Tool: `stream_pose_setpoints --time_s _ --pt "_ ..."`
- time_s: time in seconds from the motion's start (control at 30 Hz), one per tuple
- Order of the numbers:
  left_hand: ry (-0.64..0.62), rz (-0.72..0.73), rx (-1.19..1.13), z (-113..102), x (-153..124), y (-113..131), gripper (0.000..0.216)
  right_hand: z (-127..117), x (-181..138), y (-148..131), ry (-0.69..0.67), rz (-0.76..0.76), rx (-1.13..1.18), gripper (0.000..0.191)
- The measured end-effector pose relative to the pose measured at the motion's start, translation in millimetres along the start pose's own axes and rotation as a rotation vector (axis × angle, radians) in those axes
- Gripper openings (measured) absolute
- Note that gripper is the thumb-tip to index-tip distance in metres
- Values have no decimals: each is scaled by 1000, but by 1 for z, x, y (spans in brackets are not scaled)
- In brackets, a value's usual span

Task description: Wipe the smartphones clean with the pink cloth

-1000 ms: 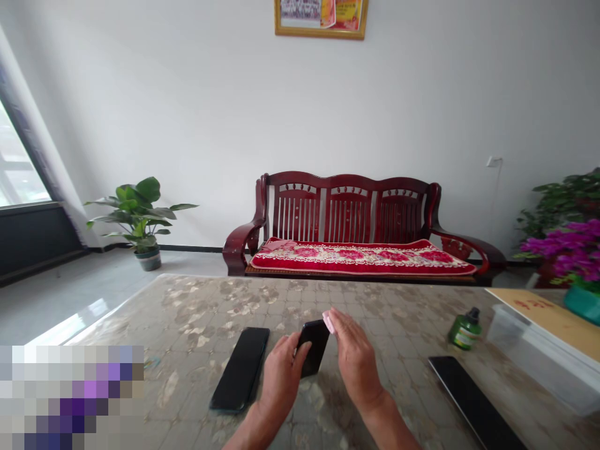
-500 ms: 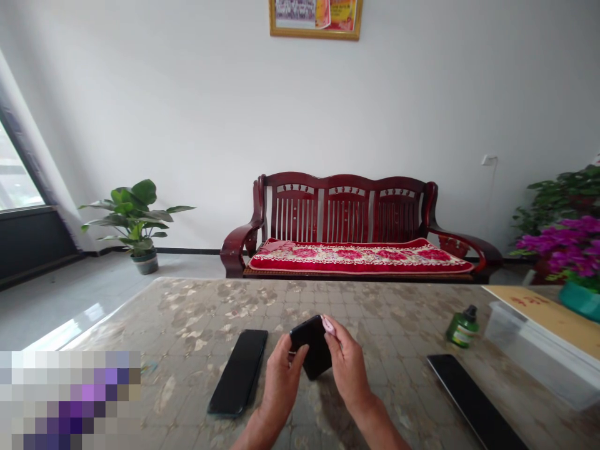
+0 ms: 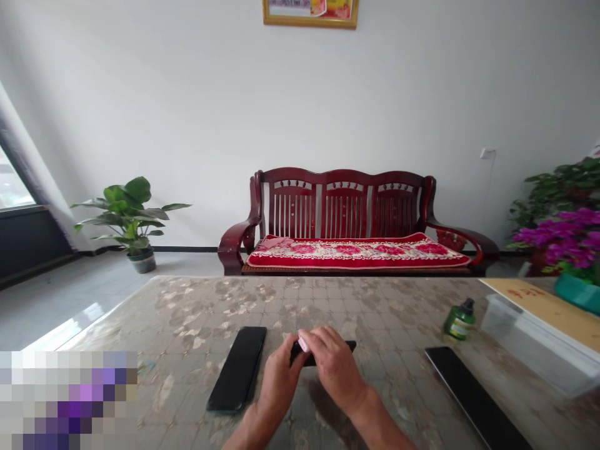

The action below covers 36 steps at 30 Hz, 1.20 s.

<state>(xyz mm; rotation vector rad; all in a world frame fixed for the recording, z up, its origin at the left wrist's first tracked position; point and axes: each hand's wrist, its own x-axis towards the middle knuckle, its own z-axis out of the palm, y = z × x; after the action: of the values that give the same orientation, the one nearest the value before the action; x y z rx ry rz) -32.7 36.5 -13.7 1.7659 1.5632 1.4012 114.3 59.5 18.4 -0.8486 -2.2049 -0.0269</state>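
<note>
My left hand [image 3: 280, 370] grips a dark phone [image 3: 351, 345] at its left end, holding it above the table. The phone is tilted so that mostly a thin edge shows. Over it lies my right hand [image 3: 336, 367], with a small pale pink piece [image 3: 304, 341] pinched in its fingers at the phone's left end. What kind of thing the pink piece is I cannot make out. Most of the phone is hidden behind my right hand. To the left, a second black phone [image 3: 238, 369] lies flat on the table.
The table [image 3: 187, 325] has a patterned cover. At right are a long black slab [image 3: 473, 394], a green bottle [image 3: 460, 320] and a clear plastic box [image 3: 525, 347] with a tan board [image 3: 544, 306] on it. Beyond stands a wooden bench [image 3: 344, 209]; a potted plant [image 3: 135, 215] is at left.
The phone has tipped from facing me to nearly edge-on. My right hand has moved left across it, bringing the pink piece from its right top corner to its left end.
</note>
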Motion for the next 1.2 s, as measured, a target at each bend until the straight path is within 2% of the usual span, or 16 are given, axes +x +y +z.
stream_pose_setpoints --time_s 0.13,0.23,0.37,0.43,0.53,0.67,0.73,0.8,0.93,1.0,1.1,1.2 --pt "-69 -17 -5 0 -3 -4 17 2 -11 2 27 -45 -58 29" --pt "-114 -48 8 2 -6 -8 18 -4 -28 19 59 -57 -108 31" --pt "-113 -108 66 5 -9 -13 18 -14 -51 51 120 64 -201 39" --pt "-116 -127 84 7 -9 -13 18 -15 -55 58 146 112 -226 40" --pt "-119 -135 74 9 -10 -10 18 -6 -52 46 154 86 -240 41" --pt "-133 -120 24 7 -11 -5 17 12 -39 12 70 -45 -226 41" --pt "-137 -114 23 6 -12 -6 16 16 -36 7 43 -63 -217 39" --pt "-136 -116 39 6 -12 -8 16 14 -39 16 49 -43 -222 38" --pt "-133 -141 97 8 -12 -13 16 -1 -54 59 126 96 -268 40" --pt "-138 -146 115 9 -12 -13 15 -5 -58 72 163 142 -286 42" --pt "-140 -148 125 10 -13 -10 14 -1 -53 61 192 132 -267 40" --pt "-149 -135 108 9 -13 -6 13 10 -43 29 102 1 -206 38"
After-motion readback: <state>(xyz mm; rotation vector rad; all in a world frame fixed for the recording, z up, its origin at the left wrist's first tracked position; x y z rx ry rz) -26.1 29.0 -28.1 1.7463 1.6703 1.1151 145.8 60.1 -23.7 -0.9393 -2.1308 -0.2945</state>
